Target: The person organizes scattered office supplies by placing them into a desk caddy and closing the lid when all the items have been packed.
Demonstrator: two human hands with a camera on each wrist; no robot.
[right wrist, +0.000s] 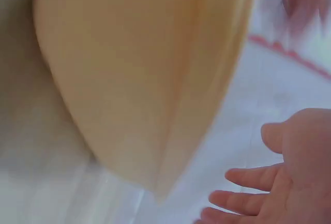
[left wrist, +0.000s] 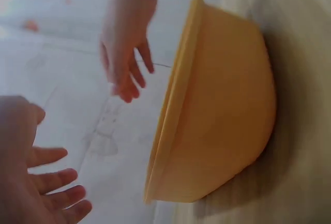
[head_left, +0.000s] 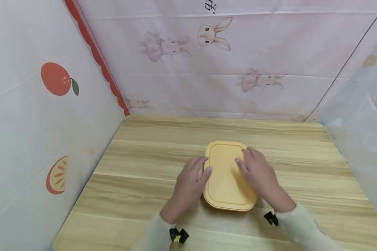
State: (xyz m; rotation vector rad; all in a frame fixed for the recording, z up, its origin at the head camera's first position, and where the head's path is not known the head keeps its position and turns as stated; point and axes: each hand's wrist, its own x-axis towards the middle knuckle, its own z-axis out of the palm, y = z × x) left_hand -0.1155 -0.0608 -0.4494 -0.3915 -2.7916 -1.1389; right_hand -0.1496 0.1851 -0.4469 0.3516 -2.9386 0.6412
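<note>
A yellow lidded box [head_left: 227,177] with rounded corners stands on the wooden table, its lid on top. In the left wrist view the sides of the box [left wrist: 222,105] taper toward the base. At its left edge is my left hand [head_left: 190,179], fingers spread and loosely bent. Over its right edge hovers my right hand [head_left: 260,174], fingers relaxed. Both wrist views show a gap between the hands and the box; neither holds anything. The contents are hidden under the lid.
The pale wooden tabletop [head_left: 138,167] reaches back to a cloth backdrop [head_left: 182,87] printed with rabbits. White cloth walls with fruit prints stand at the left [head_left: 15,139] and right [head_left: 358,139]. Black clips [head_left: 179,235] hang by the sleeves.
</note>
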